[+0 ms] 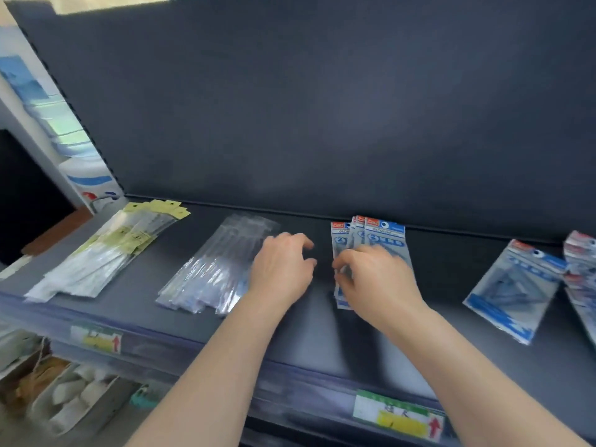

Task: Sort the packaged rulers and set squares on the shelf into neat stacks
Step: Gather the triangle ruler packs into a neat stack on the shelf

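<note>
hidden: right hand [377, 279] covers lower half of blue packs [383, 233]; far-right packs [583, 269] cut by frame, blurred | blue packs: fanned stack mid-shelf, right hand grips left edge | left hand [280, 269] loosely curled, holding nothing, just beside clear packs [213, 272] | bare shelf [322, 324] between both stacks

Shelf [322, 337]: ruler stack [106, 253] at 9 o'clock; second ruler stack [213, 269] beside it; set-square stack [380, 235] centre; single pack [516, 288], then further pile [582, 266], at 3 o'clock.
</note>
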